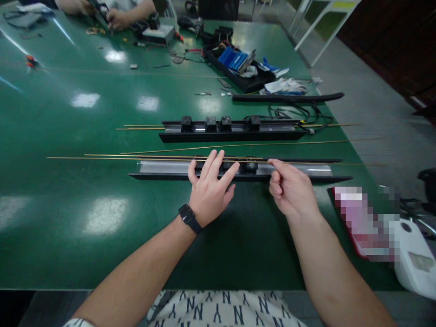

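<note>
Two bare hands work over a long black track rail [306, 178] lying near the front of a green workbench [68, 190], its clear strip and small black blocks facing up. Left hand [210, 190], a dark watch [189, 218] at the wrist, lies flat with fingers spread and loosely extended across the middle of the rail, gripping nothing, apparently steadying it. Right hand [291, 188] has thumb and forefinger pinched together on a thin brass rod [102, 157] that runs lengthwise along the rail's far edge, the other fingers curled in.

Several more brass rods lie parallel just beyond, and a second black rail [231, 131] with four blocks sits farther back, apart from the first. A black parts tray [238, 79] and loose cables occupy the far right; another person's hands [117, 18] are busy at the table's far end.

Judging by the grip, the rod is being lined up with the rail; seating it would call for a fine, level slide with the rail kept from shifting.
</note>
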{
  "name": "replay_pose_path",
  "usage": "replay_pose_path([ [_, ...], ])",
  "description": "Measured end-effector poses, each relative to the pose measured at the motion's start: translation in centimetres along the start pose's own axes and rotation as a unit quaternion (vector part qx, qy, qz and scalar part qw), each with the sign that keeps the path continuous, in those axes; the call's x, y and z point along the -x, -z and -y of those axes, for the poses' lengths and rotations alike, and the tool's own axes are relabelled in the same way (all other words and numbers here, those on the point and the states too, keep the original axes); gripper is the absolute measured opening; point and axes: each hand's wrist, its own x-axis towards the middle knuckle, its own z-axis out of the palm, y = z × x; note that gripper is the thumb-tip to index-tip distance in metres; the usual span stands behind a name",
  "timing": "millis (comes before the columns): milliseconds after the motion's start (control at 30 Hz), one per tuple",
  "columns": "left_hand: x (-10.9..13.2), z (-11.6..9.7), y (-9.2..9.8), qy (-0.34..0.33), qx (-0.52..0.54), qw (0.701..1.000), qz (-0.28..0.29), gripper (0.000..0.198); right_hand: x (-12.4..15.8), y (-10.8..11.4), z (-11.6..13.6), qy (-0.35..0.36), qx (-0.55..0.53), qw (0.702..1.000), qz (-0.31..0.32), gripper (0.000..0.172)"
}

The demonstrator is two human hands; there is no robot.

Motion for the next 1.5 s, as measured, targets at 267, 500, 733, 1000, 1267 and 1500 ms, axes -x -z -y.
replay_pose_path([
  [267, 0.02, 0.03, 0.05, -0.002, 0.000, 1.000, -0.003, 0.051, 0.04, -0.09, 0.12, 0.006, -0.001, 1.000, -0.011, 0.025],
  [500, -0.04, 0.01, 0.06, 0.001, 0.003, 1.000, -0.002, 0.051, -0.21, 0.18, -0.08, 0.014, -0.001, 1.000, -0.021, 0.024],
  [733, 0.02, -0.02, 0.06, 0.003, 0.000, 1.000, -0.001, 0.051, -0.40, 0.31, 0.02, 0.020, -0.006, 0.999, -0.047, 0.024],
  [1000, 0.01, -0.04, 0.00, 0.004, 0.000, 1.000, -0.002, 0.052, -0.23, 0.20, 0.07, 0.008, 0.007, 1.000, -0.026, 0.024],
  [1267, 0.02, -0.01, -0.01, -0.001, 0.000, 1.000, -0.002, 0.051, 0.09, 0.01, -0.24, 0.010, 0.004, 1.000, 0.016, 0.026],
  [1500, 0.03, -0.01, 0.04, -0.002, -0.003, 1.000, -0.002, 0.050, -0.06, -0.04, -0.18, 0.009, -0.005, 1.000, -0.001, 0.024],
])
